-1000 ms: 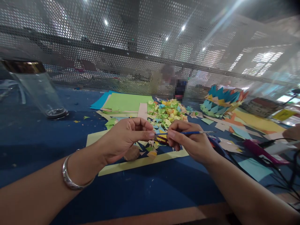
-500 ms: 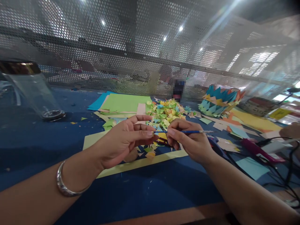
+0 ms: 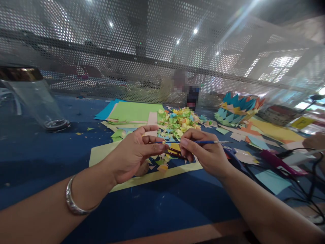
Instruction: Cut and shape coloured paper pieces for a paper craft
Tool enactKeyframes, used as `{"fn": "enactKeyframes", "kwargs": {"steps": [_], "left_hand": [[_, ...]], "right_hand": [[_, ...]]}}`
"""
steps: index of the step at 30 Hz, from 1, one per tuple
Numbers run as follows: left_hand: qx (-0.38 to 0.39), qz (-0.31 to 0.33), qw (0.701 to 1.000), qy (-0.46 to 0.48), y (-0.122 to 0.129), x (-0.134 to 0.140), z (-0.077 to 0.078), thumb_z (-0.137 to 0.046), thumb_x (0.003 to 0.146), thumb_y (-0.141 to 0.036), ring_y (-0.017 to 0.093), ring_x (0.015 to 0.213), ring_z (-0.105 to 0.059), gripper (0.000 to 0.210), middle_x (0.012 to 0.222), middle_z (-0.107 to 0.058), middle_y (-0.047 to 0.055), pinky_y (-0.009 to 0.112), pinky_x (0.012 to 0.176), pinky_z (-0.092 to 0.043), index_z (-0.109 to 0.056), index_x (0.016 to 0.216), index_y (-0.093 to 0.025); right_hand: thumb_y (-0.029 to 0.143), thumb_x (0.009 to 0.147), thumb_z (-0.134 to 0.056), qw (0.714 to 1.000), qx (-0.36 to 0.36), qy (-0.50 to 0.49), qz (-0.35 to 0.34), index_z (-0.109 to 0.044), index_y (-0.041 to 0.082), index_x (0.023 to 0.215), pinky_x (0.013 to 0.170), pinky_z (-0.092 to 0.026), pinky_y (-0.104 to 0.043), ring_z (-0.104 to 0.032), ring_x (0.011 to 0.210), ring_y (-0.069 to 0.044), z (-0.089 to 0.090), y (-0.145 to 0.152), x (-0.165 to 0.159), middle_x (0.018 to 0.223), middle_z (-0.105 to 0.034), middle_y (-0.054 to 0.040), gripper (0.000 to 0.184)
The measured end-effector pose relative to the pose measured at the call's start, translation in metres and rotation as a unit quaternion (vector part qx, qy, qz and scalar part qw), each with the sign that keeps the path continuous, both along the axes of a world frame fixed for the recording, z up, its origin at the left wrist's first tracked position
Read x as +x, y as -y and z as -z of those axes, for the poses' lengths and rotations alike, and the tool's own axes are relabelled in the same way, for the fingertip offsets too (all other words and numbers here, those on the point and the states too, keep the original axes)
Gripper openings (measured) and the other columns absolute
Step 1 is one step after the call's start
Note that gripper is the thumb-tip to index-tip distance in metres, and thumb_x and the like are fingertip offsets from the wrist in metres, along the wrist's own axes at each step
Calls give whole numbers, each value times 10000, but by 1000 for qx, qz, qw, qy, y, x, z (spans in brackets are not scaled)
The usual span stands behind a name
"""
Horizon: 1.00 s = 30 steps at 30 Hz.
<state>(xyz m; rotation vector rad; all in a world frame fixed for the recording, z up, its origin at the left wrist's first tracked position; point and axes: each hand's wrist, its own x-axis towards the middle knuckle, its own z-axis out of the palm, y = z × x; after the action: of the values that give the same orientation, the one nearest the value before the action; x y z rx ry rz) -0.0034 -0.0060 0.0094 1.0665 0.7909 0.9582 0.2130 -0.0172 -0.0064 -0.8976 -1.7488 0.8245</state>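
My right hand (image 3: 203, 149) pinches a thin paintbrush (image 3: 208, 142) with a blue handle, held level. Its silver ferrule and bristle end point to the right. My left hand (image 3: 142, 149) has its thumb and index finger closed about the brush's other end, where a tiny yellow piece of paper (image 3: 164, 142) shows at the fingertips. How the paper sits on the handle is too small to tell. Below the hands, dark red-brown scissors-like handles (image 3: 175, 152) are partly hidden among paper scraps. A pale yellow sheet (image 3: 157, 178) lies under them on the blue table (image 3: 162, 210).
A heap of small folded paper pieces (image 3: 180, 120) lies behind my hands, beside stacked green sheets (image 3: 137, 112). A glass jar (image 3: 35, 101) stands left. At right are a zigzag paper bowl (image 3: 236, 108), a magenta device (image 3: 281, 162) and black cables (image 3: 311, 189). A perforated screen (image 3: 142, 61) rises behind.
My left hand has shifted slightly, and more of the brush's handle end now shows past the yellow paper between the fingers. The right hand has barely moved.
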Motion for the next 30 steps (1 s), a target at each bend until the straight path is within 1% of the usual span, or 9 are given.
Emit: {"fn": "enactKeyframes", "kwargs": {"steps": [2, 6, 13, 21, 26, 30], "left_hand": [[-1, -1, 1000, 5, 0, 1, 0, -738, 800, -21, 129, 876, -684, 671, 1104, -678, 120, 200, 803, -560, -440, 1385, -160], [-6, 6, 1000, 19, 0, 1, -2, -718, 792, 14, 111, 839, -673, 657, 1051, -684, 95, 187, 777, -565, -467, 1373, -164], [-3, 16, 999, 32, 3, -1, -11, -696, 794, 38, 103, 801, -677, 644, 936, -687, 54, 178, 762, -567, -478, 1368, -154], [2, 38, 998, 45, 3, -2, -16, -673, 801, 43, 100, 768, -691, 627, 918, -705, 44, 173, 745, -557, -485, 1359, -173], [-8, 20, 998, 67, 3, -4, -18, -689, 767, 55, 118, 754, -698, 621, 850, -688, 9, 202, 748, -570, -524, 1315, -188], [-14, 2, 997, 74, 2, -4, -21, -672, 771, 70, 108, 715, -679, 623, 820, -681, 14, 192, 717, -572, -518, 1324, -171]], "right_hand": [[340, 962, -636, 1000, 0, -6, 2, -646, 170, 754, 449, -429, -197, -541, 476, -58, 0, 0, 0, 660, -621, 14, 269], [342, 964, -635, 1000, -3, -17, 2, -653, 169, 735, 440, -422, -197, -537, 465, -60, 0, 0, 0, 642, -627, 15, 288], [343, 965, -636, 1000, 11, -26, 5, -666, 167, 712, 439, -421, -208, -536, 464, -69, 0, 2, 0, 626, -632, 7, 310], [342, 966, -632, 999, 26, -31, -4, -663, 166, 715, 436, -413, -217, -526, 460, -68, -4, 5, 0, 630, -628, 3, 309], [334, 962, -635, 998, 27, -60, -1, -682, 174, 719, 423, -412, -232, -552, 482, -89, -4, 5, 1, 639, -635, -9, 294], [315, 944, -653, 994, 22, -109, 2, -680, 183, 703, 379, -385, -219, -541, 456, -87, -2, 2, 4, 617, -618, -1, 276]]}}
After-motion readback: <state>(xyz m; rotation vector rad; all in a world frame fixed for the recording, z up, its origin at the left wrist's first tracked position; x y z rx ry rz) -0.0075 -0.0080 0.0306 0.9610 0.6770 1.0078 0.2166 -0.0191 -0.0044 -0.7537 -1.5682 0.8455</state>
